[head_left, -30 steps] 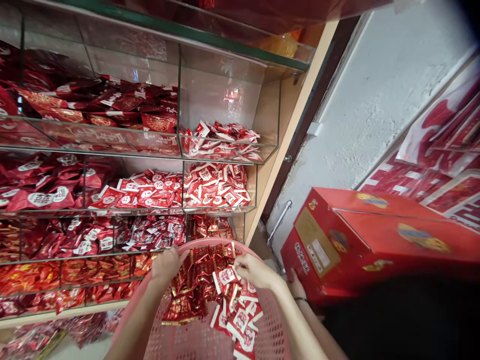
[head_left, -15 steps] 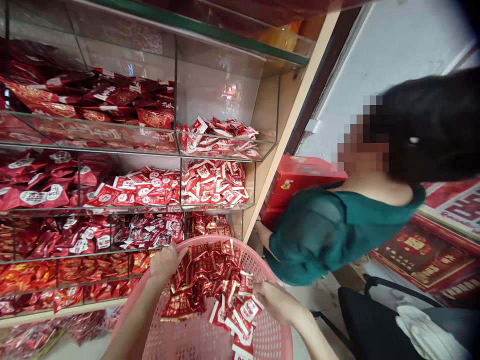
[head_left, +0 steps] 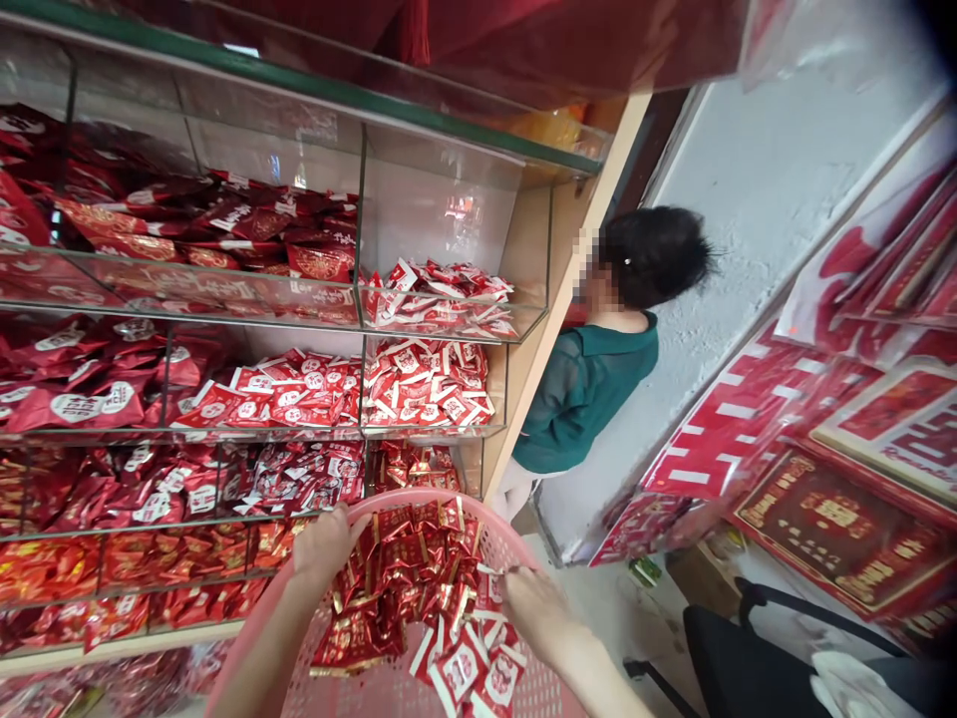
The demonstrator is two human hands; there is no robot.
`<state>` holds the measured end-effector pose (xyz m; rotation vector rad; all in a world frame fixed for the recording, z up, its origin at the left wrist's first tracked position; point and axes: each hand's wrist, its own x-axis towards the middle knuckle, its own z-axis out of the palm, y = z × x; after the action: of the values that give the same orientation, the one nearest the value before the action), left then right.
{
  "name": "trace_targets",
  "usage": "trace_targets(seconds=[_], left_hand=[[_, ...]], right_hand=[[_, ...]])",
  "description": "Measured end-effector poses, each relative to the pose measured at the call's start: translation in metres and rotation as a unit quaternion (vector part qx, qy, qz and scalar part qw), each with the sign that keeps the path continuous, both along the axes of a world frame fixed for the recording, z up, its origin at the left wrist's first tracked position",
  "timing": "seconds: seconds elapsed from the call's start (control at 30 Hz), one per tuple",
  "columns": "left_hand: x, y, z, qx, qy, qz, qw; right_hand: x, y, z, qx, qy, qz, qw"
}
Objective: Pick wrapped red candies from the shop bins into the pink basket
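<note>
The co-worker has moved off past the shelf, apparently leaving the work undisturbed, while the left hand grips the pink basket and the right hand, its hold unclear, curls at white-edged packets inside.

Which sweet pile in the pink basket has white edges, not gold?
The white-edged pile, beside the right hand. The gold-edged pile is beside the left hand.

Shop, with stocked glass shelves
</note>
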<state>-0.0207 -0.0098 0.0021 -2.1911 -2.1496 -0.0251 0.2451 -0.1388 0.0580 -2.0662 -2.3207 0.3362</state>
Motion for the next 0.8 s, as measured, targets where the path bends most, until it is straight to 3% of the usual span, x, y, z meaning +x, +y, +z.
trace_targets(seconds=[0.17, 0.3, 0.57, 0.8], left_hand=[[-0.001, 0.002, -0.005, 0.001, -0.001, 0.012, 1.0], [-0.002, 0.004, -0.007, -0.005, -0.008, 0.014, 1.0], [-0.002, 0.001, 0.0, -0.016, -0.009, 0.004, 1.0], [-0.003, 0.003, -0.001, -0.021, -0.016, 0.003, 1.0]], right_hand=[[-0.019, 0.018, 0.062, 0.005, -0.018, 0.02, 1.0], [-0.032, 0.04, 0.091, 0.087, 0.001, 0.044, 0.995], [-0.03, 0.099, 0.127, 0.256, 0.06, -0.012, 0.965], [-0.036, 0.143, 0.13, 0.321, 0.052, -0.078, 0.943]])
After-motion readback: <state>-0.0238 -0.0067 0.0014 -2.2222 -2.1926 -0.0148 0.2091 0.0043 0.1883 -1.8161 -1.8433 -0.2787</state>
